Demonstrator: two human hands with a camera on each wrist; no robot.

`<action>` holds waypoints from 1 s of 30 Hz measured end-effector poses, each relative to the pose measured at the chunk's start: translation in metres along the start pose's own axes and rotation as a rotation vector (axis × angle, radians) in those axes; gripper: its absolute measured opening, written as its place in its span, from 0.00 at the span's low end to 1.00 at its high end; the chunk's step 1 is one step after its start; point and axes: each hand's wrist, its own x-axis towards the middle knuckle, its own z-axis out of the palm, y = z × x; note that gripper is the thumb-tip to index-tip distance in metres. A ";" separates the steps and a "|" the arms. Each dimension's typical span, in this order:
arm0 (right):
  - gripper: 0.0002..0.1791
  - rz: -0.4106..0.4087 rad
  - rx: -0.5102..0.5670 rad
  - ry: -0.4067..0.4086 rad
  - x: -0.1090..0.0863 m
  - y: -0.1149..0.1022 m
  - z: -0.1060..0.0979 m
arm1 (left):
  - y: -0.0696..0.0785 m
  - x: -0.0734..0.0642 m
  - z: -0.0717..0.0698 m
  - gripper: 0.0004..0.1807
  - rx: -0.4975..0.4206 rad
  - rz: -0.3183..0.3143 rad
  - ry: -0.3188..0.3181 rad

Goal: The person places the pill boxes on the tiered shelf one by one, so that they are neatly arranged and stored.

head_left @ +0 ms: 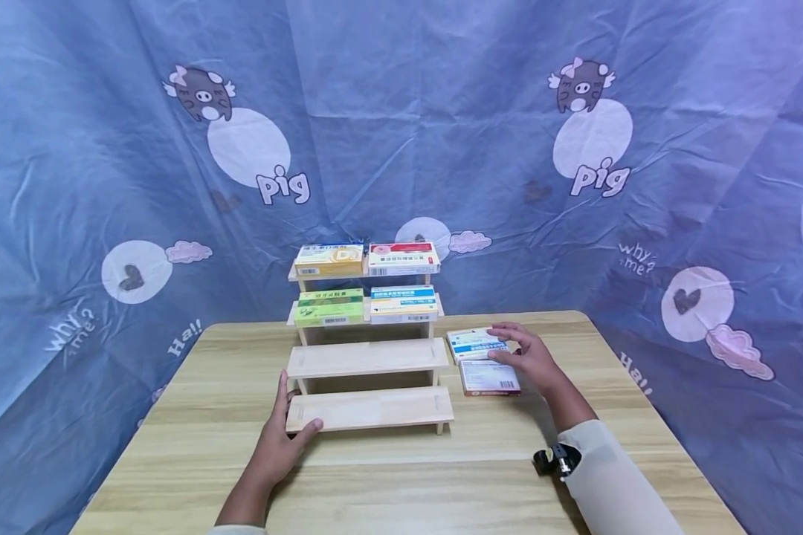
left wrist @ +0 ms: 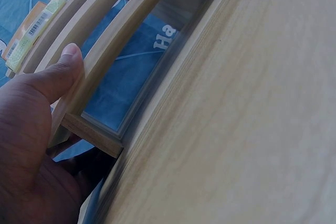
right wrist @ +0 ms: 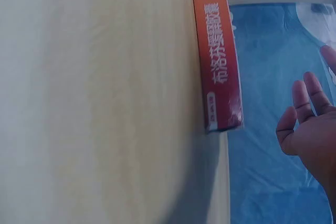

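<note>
A four-tier wooden display stand (head_left: pixel 368 410) stands on the table, and my left hand (head_left: pixel 277 446) grips the left end of its lowest tier. In the left wrist view the left thumb (left wrist: pixel 65 72) lies over the board's edge. To the right of the stand lies a blue-and-white medicine box (head_left: pixel 470 345), with my right hand (head_left: pixel 535 362) over its right side, thumb and fingers apart. Right below it is a white medicine box (head_left: pixel 488 375) with an orange-red side (right wrist: pixel 218 56). Whether the right fingertips touch the blue-and-white box, I cannot tell.
On the top tier sit a yellow box (head_left: pixel 328 260) and a red-and-white box (head_left: pixel 403 258). A green box (head_left: pixel 329 308) and another blue-and-white box (head_left: pixel 403 303) occupy the tier below. Behind the wooden table (head_left: pixel 388 490) hangs a blue cloth (head_left: pixel 388 89).
</note>
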 end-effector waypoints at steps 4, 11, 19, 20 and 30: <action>0.28 0.004 -0.012 -0.024 -0.004 0.007 -0.005 | -0.001 0.001 0.001 0.66 -0.014 -0.007 -0.002; 0.29 0.018 -0.051 -0.064 -0.010 0.011 -0.012 | 0.001 0.000 -0.002 0.67 -0.018 -0.011 -0.013; 0.30 0.053 -0.082 -0.069 -0.018 0.024 -0.020 | 0.003 0.000 -0.002 0.66 -0.014 -0.009 -0.014; 0.31 0.056 -0.082 -0.072 -0.019 0.025 -0.021 | 0.003 0.000 -0.002 0.66 -0.013 -0.010 -0.015; 0.33 0.124 0.006 -0.037 -0.026 0.039 -0.027 | 0.000 0.001 0.000 0.66 0.001 0.003 -0.002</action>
